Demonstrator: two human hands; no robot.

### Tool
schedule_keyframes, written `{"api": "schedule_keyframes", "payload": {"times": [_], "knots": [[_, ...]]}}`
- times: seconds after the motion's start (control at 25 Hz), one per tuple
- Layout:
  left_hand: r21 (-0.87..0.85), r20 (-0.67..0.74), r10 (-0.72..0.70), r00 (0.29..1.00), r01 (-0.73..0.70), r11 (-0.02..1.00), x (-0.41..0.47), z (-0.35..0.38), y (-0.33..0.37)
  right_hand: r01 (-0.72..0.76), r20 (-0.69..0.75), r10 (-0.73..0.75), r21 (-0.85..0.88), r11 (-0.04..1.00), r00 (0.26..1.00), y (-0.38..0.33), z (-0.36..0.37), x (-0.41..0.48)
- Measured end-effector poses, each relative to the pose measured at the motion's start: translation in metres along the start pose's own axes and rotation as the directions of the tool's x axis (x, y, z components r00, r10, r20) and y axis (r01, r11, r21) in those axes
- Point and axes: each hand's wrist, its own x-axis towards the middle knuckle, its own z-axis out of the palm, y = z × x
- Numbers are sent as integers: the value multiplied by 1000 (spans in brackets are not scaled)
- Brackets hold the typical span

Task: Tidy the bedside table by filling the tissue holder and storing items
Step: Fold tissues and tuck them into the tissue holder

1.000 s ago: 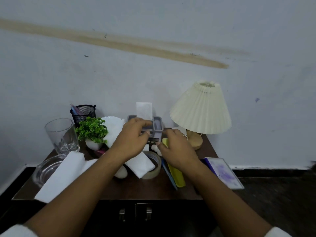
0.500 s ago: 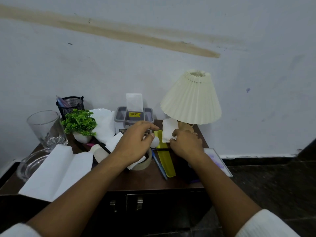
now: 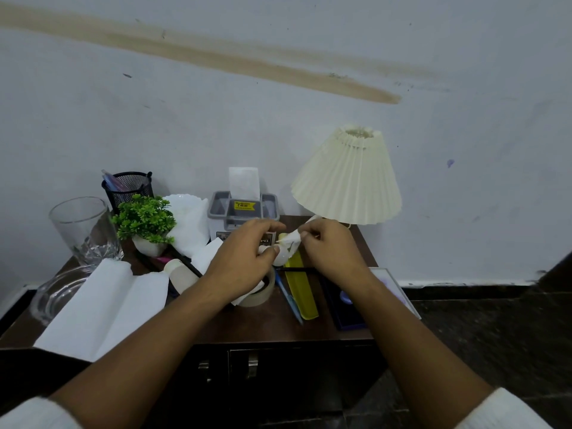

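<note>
– Status of the hands?
– The right hand (image 3: 332, 247) is pinching a small crumpled tissue (image 3: 292, 239) between thumb and fingertips. The left hand (image 3: 244, 258) is curling loosely, thumb resting by a white rounded object (image 3: 280, 257); whether it is gripping it, I cannot tell.
– The tissue holder (image 3: 243, 212)?
– Standing at twelve o'clock of the left hand, just beyond the fingers, one sheet (image 3: 244, 183) sticking upright from it.
</note>
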Motion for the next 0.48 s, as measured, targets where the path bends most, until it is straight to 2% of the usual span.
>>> {"api": "schedule_keyframes", "payload": {"times": [0.16, 0.24, 0.36, 0.48], "knots": [[-42, 16, 20, 1000, -20, 999, -4, -4, 8, 194, -61, -189, 100, 976, 980, -33, -4, -22], [-107, -59, 5, 998, -11, 994, -5, -9, 11, 237, -77, -226, 187, 953, 971, -40, -2, -25], [-192, -200, -121, 972, 82, 978, -4, -23, 5, 251, -112, -226, 339, 907, 968, -39, 3, -23], [-457, -126, -239, 963, 157, 876, -6, -45, 0, 346, -206, -307, 193, 918, 929, -32, 10, -19]]}}
